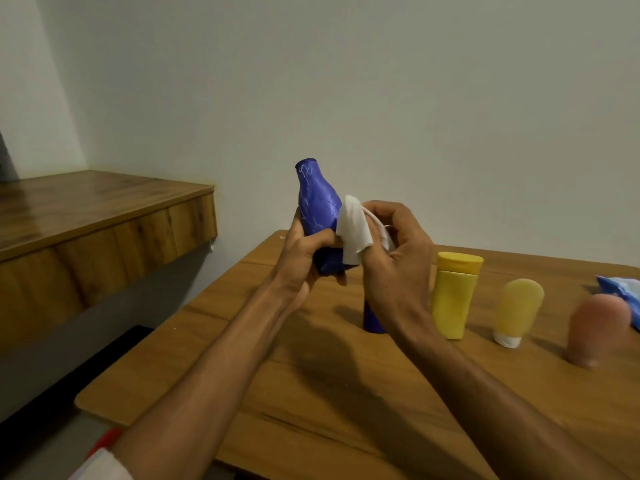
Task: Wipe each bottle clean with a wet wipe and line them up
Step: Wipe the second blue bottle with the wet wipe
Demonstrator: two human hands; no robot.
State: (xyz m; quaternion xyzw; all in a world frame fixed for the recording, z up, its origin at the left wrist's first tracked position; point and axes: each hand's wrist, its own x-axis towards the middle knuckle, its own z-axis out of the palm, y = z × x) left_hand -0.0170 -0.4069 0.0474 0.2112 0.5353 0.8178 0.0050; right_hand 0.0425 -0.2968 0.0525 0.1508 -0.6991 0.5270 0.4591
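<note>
The left hand [304, 258] holds the blue bottle [317, 199] up in the air, above the far left part of the desk [311, 393]. Its fingers and thumb curl round the fat lower part. I think it grips low so the top and sides stay bare for wiping. The thin end points up and leans a little to the left. The bottle has pale streaks on it, so it looks like it still needs cleaning.

The right hand [391, 258] holds the white wipe [353, 233]. The wipe is draped over the fingers, which are bent and keep hold of it. It is pressed to the right side of the bottle, close to the left thumb. Wrapping it over the fingers probably helps to rub hard.

Both arms reach forward, and the hands meet in the middle, out in front of the person. The wrists bend in toward each other.

Four more bottles stand in a row on the desk. Another blue one [372, 318] is mostly hidden behind the right wrist. Next come a yellow bottle [452, 299], a pale tube [516, 310] standing on its white cap, and a blurry pink bottle [594, 327]. They stand near each other but do not touch. A blue pack [623, 292] lies behind the pink one, at the right edge. It may hold the wipes, but I cannot tell.
</note>
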